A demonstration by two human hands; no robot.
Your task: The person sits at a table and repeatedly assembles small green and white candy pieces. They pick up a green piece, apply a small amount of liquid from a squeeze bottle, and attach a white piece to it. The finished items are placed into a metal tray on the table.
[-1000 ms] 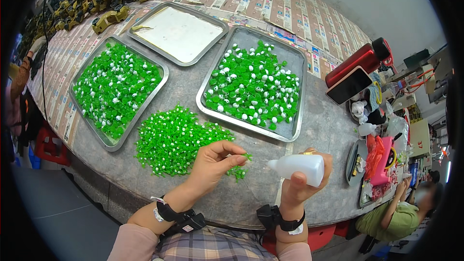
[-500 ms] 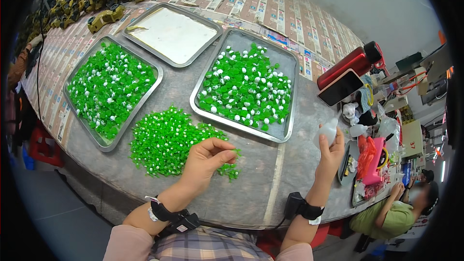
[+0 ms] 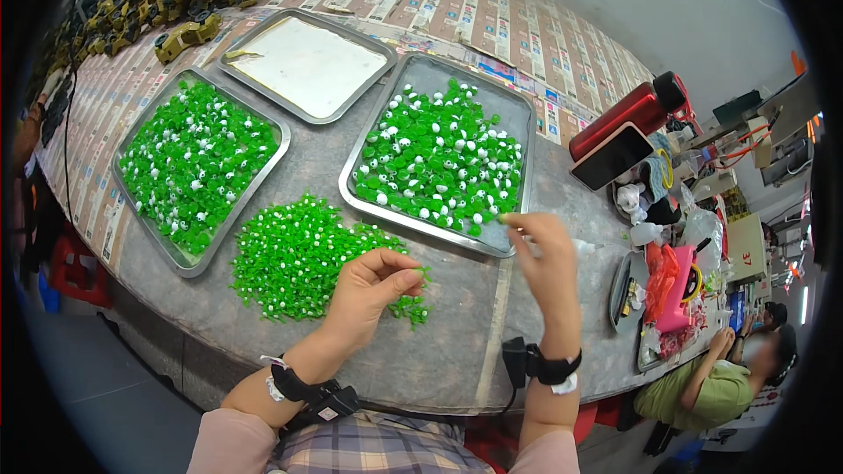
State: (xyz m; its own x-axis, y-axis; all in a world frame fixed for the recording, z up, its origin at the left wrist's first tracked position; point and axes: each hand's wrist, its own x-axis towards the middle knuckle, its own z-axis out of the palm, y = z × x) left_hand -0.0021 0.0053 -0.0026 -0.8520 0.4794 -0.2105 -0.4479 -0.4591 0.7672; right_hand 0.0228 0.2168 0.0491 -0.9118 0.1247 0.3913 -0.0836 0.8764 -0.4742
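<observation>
Clock directions run from the middle of the view. Between ten and eleven o'clock lie heaped yellow toy vehicles point(image 3: 189, 39). At nine stands the left metal tray point(image 3: 283, 142), filled with green discs and white eyeballs. The paper-lined tray point(image 3: 391, 61) sits at eleven. Toward eight o'clock, a mound of small green sprigs point(image 3: 294, 254) with white beads lies on the grey table cover.

At seven, the left hand point(image 3: 369, 285) has thumb and forefinger pinched together on one green sprig point(image 3: 426, 274), beside the mound, as half a second ago.

Near twelve is the right metal tray point(image 3: 423, 228) of discs and eyeballs. The right hand point(image 3: 549, 254), toward four, has its fingertips at that tray's near right corner; whether they grip anything I cannot tell. It has let go of the translucent squeeze bottle point(image 3: 587, 247), now partly hidden behind it, which seems to free it for the loose pieces.

At two are a red flask point(image 3: 619, 118) and phone point(image 3: 612, 156). At three, a cream box point(image 3: 747, 250) carries a red number; the patterned table covering's point(image 3: 500, 26) print is too small to read.
</observation>
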